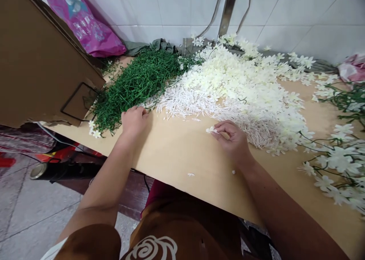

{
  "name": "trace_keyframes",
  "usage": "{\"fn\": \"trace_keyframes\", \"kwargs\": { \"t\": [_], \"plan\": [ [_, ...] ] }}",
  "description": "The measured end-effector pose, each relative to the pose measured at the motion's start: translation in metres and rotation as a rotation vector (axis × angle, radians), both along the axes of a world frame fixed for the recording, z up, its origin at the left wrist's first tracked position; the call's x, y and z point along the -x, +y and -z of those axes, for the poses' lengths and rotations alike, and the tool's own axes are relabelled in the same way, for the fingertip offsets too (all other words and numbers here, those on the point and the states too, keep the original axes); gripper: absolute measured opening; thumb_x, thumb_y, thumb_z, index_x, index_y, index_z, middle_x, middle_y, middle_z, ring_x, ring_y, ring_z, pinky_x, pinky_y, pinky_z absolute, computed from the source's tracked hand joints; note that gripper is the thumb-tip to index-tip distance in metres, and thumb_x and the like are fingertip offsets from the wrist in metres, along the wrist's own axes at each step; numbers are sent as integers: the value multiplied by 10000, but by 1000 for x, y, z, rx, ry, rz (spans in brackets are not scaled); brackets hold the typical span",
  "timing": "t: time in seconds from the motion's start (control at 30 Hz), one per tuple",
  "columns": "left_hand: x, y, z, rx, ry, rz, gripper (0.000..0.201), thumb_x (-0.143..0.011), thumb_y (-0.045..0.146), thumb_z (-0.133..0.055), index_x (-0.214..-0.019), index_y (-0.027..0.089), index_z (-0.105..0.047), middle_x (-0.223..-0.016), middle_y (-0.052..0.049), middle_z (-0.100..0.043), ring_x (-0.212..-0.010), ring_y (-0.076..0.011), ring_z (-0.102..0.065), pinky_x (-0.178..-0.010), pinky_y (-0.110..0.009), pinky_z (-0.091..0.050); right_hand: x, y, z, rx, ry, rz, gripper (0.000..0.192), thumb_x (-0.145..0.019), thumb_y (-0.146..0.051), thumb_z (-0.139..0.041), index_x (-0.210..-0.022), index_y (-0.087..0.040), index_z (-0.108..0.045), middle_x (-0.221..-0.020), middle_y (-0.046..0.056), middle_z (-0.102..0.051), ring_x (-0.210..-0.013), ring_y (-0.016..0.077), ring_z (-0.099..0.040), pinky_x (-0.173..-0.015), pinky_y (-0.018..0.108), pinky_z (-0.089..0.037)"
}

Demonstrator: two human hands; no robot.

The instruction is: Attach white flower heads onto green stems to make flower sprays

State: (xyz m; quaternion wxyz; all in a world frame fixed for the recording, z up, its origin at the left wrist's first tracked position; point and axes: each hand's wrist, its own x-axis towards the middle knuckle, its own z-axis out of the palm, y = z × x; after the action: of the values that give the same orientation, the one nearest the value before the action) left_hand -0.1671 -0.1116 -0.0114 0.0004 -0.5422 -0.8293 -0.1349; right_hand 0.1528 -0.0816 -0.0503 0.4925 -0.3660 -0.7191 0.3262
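Note:
My right hand (232, 140) pinches a small white artificial flower (211, 130) between thumb and fingertips, just above the tabletop. At the near edge of a heap of green plastic stems (139, 77) is my left hand (134, 120), its fingers curled in and their tips hidden; what they hold, if anything, does not show. Between and beyond the hands lies a pile of thin white stamen-like pieces (188, 102). Behind it spreads a large heap of cream-white artificial petals (236, 73). A loose white piece (191, 174) and a small white bead-like bit (234, 172) lie near the front edge.
A large cardboard box (42, 58) stands at the left, with a purple plastic bag (88, 27) behind it. Assembled flower sprays with green stems (339, 161) cover the table's right side. The tan tabletop (171, 149) ends close to my body; a tiled wall (176, 8) bounds the back.

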Motion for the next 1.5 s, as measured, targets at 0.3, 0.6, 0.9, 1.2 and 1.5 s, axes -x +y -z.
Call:
{"fn": "trace_keyframes", "kwargs": {
  "t": [0.3, 0.6, 0.9, 1.2, 1.5],
  "plan": [
    [11, 14, -38, -559, -910, 59, 65, -737, 139, -590, -768, 190, -617, -637, 12, -551, -580, -101, -460, -588, -240, -359, -1, 1, -2, 152, 74, -86, 105, -755, -240, -686, -679, -200, -626, -754, 26, -642, -703, 145, -603, -648, 299, -497],
    [-73, 44, -56, -492, -1210, 258, 127, -803, 197, -635, -683, 174, -599, -612, 15, -506, -549, -71, -432, -528, -204, -316, 0, 1, -1, 328, 157, -133, 124, -718, -274, -709, -697, -192, -618, -697, 4, -620, -656, 128, -568, -638, 296, -468],
    [-128, 57, -17, -182, -1156, 395, 277, -817, 350, -630, -612, 176, -563, -465, 54, -357, -458, -79, -293, -476, -237, -214, -8, 10, -8, 415, 300, -54, 248, -652, -357, -792, -695, -190, -613, -736, -1, -626, -671, 110, -579, -647, 270, -488],
    [-150, 39, 6, 133, -1221, 562, 348, -739, 496, -662, -714, 157, -589, -501, 72, -338, -504, -77, -283, -528, -239, -228, -9, 11, -12, 524, 393, -36, 384, -570, -473, -839, -704, -200, -605, -661, -32, -621, -636, 98, -607, -681, 280, -556],
    [-152, 40, 11, 155, -1318, 513, 300, -792, 433, -629, -684, 166, -544, -468, 69, -307, -448, -71, -253, -470, -233, -157, -6, 10, -11, 579, 486, -93, 369, -543, -423, -865, -697, -198, -617, -925, 2, -643, -777, 101, -624, -763, 299, -595]
  ]
}}
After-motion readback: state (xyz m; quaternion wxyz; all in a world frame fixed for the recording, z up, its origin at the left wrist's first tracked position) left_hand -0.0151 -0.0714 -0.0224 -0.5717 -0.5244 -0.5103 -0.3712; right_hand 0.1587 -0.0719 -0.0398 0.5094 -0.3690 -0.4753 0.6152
